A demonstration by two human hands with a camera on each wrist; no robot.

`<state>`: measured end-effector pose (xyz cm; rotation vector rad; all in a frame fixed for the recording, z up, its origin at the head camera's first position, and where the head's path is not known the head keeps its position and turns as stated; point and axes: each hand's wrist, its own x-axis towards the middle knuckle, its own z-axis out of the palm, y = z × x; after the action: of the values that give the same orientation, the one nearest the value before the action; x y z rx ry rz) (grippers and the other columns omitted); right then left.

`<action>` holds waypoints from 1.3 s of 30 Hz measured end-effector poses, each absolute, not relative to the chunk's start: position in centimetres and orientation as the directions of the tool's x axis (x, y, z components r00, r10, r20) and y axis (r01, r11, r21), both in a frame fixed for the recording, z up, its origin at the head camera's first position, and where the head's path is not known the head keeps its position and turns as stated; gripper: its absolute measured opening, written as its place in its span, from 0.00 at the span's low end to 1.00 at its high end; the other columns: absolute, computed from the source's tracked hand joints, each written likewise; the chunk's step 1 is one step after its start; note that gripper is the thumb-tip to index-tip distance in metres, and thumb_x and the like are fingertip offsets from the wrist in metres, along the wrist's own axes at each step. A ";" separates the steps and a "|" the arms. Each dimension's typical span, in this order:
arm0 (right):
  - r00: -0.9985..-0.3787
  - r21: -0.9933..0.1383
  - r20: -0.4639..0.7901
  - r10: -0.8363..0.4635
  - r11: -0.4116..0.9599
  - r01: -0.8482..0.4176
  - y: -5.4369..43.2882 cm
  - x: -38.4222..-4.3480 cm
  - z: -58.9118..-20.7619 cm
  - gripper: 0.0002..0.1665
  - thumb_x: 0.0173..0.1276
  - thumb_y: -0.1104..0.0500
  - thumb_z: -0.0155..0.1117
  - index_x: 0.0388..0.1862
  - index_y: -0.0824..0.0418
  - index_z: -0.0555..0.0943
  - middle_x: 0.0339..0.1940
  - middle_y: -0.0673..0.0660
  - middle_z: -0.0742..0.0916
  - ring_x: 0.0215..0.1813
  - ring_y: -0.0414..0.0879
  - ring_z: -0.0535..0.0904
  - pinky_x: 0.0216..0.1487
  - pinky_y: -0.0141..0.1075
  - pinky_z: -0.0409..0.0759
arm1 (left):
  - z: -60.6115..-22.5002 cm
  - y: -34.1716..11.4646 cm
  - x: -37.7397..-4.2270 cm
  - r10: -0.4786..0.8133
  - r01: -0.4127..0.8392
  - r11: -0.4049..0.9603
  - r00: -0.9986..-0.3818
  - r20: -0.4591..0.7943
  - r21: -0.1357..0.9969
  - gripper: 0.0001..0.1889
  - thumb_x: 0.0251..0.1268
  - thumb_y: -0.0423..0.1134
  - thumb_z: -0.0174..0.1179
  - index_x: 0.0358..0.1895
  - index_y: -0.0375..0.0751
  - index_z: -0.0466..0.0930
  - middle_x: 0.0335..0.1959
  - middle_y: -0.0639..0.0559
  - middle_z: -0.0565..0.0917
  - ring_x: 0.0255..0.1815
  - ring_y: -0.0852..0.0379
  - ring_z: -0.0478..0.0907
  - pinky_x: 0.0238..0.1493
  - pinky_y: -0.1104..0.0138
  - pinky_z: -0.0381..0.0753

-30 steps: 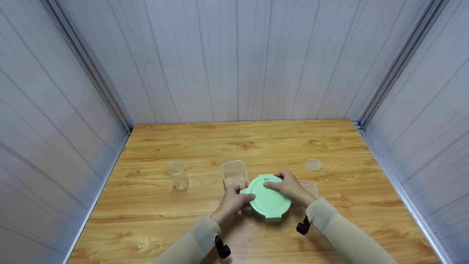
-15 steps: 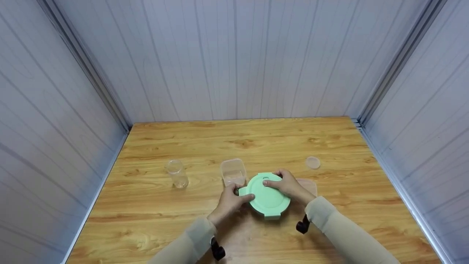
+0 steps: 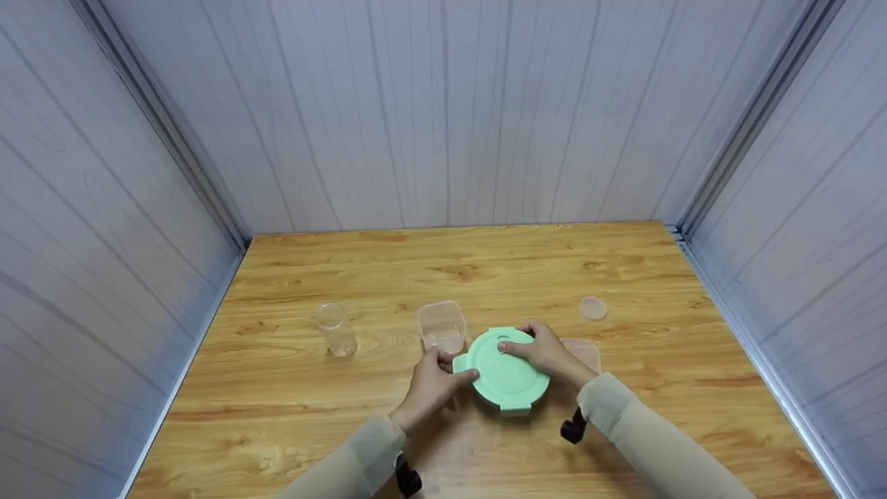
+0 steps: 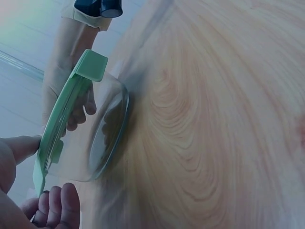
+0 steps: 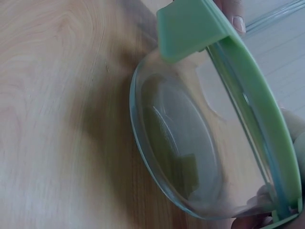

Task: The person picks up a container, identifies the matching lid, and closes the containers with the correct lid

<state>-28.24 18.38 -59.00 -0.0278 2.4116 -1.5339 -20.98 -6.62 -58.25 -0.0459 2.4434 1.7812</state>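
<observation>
By the left hand (image 3: 431, 382), the outstretched flap (image 3: 460, 362) of the green lid (image 3: 511, 374) is pinched; it looks thin and springy. Between both grips, the round glass bowl (image 5: 190, 136) is held, probably heavy, rigid, slippery and breakable, best supported underneath. Lid and bowl are clasped together by the right hand (image 3: 551, 352).

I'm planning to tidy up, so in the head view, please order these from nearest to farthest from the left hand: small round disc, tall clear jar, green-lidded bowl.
From the left hand:
1. Green-lidded bowl: held at its left edge.
2. Tall clear jar: off to the left.
3. Small round disc: to the right, past the right hand.
</observation>
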 end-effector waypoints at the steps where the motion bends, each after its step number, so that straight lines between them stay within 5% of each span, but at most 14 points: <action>1: -0.961 -0.889 -0.224 -0.161 0.438 0.133 18.4 -28.2 -59.0 0.29 0.70 0.46 0.81 0.55 0.63 0.79 0.51 0.59 0.84 0.44 0.46 0.81 0.39 0.32 0.83 | -58.2 -6.6 -21.0 0.045 -0.093 0.313 -0.993 -0.112 0.945 0.25 0.60 0.42 0.80 0.49 0.33 0.75 0.44 0.44 0.82 0.41 0.55 0.78 0.38 0.69 0.79; 29: -0.964 -0.887 -0.227 -0.137 0.438 0.146 18.4 -28.1 -59.1 0.32 0.67 0.43 0.82 0.55 0.62 0.79 0.50 0.59 0.84 0.45 0.47 0.81 0.39 0.33 0.83 | -58.0 -6.0 -21.7 0.062 -0.186 0.240 -0.977 -0.206 0.953 0.16 0.61 0.35 0.80 0.41 0.31 0.82 0.28 0.54 0.82 0.29 0.62 0.78 0.31 0.73 0.78; 39: -0.965 -0.892 -0.224 -0.137 0.429 0.146 18.2 -28.3 -59.3 0.30 0.67 0.44 0.83 0.53 0.61 0.80 0.51 0.58 0.85 0.48 0.48 0.81 0.43 0.33 0.82 | -58.3 -6.2 -21.8 0.115 -0.203 0.176 -0.968 -0.225 0.963 0.10 0.64 0.33 0.77 0.41 0.30 0.87 0.34 0.50 0.89 0.33 0.61 0.83 0.38 0.68 0.86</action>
<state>-28.29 18.25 -59.33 0.0078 2.4215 -1.5507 -21.84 -6.16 -58.25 -0.0847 2.2057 1.8699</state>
